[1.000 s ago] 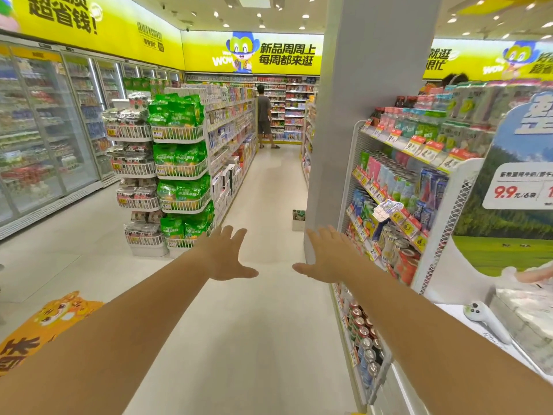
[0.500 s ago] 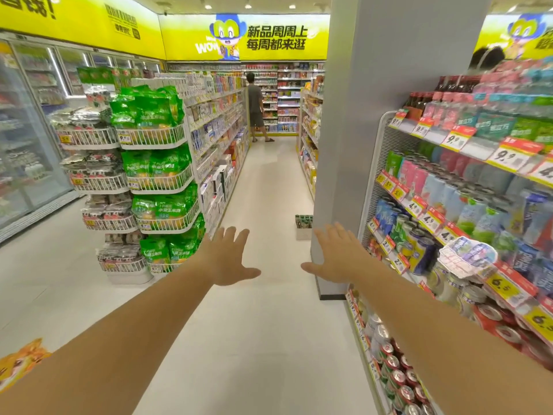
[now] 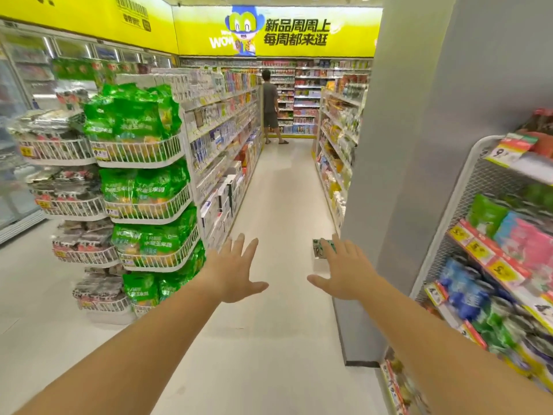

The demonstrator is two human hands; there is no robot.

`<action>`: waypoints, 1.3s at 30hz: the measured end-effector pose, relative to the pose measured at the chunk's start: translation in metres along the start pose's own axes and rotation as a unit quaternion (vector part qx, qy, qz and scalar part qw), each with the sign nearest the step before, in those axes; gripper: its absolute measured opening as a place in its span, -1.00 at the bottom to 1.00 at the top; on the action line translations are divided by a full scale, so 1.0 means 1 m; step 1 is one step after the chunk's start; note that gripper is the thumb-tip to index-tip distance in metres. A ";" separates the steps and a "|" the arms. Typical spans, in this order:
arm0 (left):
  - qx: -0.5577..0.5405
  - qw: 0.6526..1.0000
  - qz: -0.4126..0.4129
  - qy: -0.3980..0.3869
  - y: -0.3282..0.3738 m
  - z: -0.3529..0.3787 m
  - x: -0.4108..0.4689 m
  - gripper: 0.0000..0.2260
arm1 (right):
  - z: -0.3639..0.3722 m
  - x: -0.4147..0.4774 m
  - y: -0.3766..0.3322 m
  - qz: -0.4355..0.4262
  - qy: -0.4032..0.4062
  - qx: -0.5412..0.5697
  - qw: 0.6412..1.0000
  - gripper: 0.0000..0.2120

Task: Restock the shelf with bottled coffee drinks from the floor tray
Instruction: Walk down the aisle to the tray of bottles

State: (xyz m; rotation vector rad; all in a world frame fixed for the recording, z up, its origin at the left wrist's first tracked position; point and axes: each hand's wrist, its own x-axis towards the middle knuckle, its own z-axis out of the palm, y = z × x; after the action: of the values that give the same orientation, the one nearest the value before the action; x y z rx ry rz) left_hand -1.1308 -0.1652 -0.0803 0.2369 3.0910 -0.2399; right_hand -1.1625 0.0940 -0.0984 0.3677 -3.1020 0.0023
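On the floor [image 3: 278, 205] down the aisle, against the foot of the grey pillar [image 3: 419, 175], sits a small tray [image 3: 317, 250] of green-labelled items; it is too small and blurred to make out as bottles, and the right hand [image 3: 344, 272] covers part of it in the view. Both arms reach forward, palms down, over bare floor. The right hand's fingers [image 3: 338, 245] are spread wide and hold nothing. The left hand [image 3: 232, 274] is level with it, well apart, its fingers [image 3: 239, 247] likewise splayed and empty, thumb pointing inward.

To the right, just beside the right forearm, a white wire shelf [image 3: 478, 181] carries blurred drink packs in green, pink and blue, with yellow and red price tags along its edges. To the left stands a tiered basket rack [image 3: 143, 151] stacked with green bags, with dark packets in the baskets beside it. Behind that, long shelves line both sides of the aisle. At the far end a person [image 3: 270, 106] in a grey shirt and shorts stands facing the back shelves, under a yellow banner [image 3: 344, 37] with a cartoon mascot.
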 end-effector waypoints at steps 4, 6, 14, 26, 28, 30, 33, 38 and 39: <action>0.001 1.000 0.020 0.022 -0.043 0.015 0.120 -0.08 | 0.018 0.122 -0.001 0.016 0.002 0.006 1.000 -0.09; 0.002 0.999 0.030 0.012 -0.067 0.020 0.183 -0.09 | 0.022 0.184 -0.001 0.033 0.002 0.011 0.999 -0.09; -0.006 0.996 0.080 -0.024 -0.133 0.027 0.417 -0.10 | 0.036 0.396 0.013 0.076 -0.019 0.036 0.996 -0.09; 0.018 0.992 0.125 -0.032 -0.175 0.042 0.789 -0.09 | 0.085 0.730 0.108 0.135 -0.033 0.072 0.988 -0.12; 0.016 0.990 0.137 -0.034 -0.179 0.040 0.845 -0.09 | 0.090 0.779 0.126 0.147 -0.027 0.072 0.986 -0.11; 0.016 0.987 0.153 -0.037 -0.181 0.040 0.900 -0.09 | 0.096 0.823 0.144 0.158 -0.037 0.066 0.985 -0.10; 0.025 0.983 0.173 -0.048 -0.184 0.048 0.982 -0.09 | 0.112 0.885 0.167 0.185 -0.054 0.063 0.979 -0.08; 0.046 0.968 0.241 -0.051 -0.180 0.074 1.131 -0.09 | 0.147 0.980 0.204 0.256 -0.060 0.065 0.963 -0.11; 0.051 0.964 0.258 -0.050 -0.177 0.078 1.161 -0.09 | 0.153 0.997 0.210 0.273 -0.065 0.068 0.957 -0.11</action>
State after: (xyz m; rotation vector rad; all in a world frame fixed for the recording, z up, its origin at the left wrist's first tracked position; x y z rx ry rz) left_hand -2.3032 -0.1776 -0.1816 0.9767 2.7899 -0.3731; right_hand -2.1834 0.0652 -0.2335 -0.5180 -3.2222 0.2053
